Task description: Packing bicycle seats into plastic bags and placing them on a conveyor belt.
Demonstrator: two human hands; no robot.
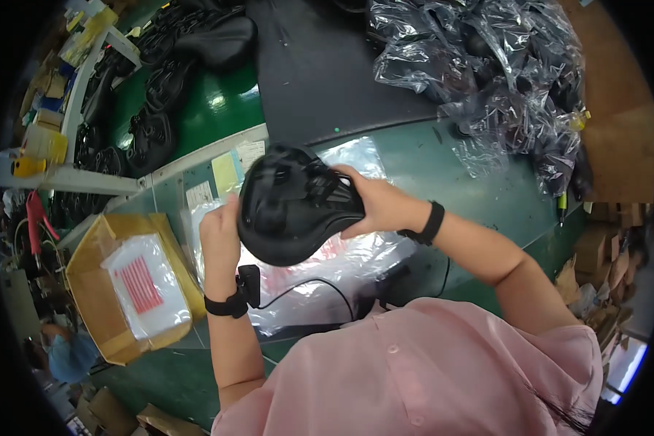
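Observation:
A black bicycle saddle is held up over the table between my two hands, its underside with the rails facing me. My right hand grips its narrow nose end, thumb and fingers on either side. At the wide rear end, my left hand presses against the edge with fingers curled; part of them is hidden. Below the saddle, clear plastic bags with red print lie flat on the green table. Both wrists wear black bands, and a cable runs from the left one.
To the left stands an open cardboard box holding plastic bags. Several black saddles lie on a green conveyor beyond. A black mat lies ahead; bagged saddles are heaped at the far right. A person's blue sleeve shows lower left.

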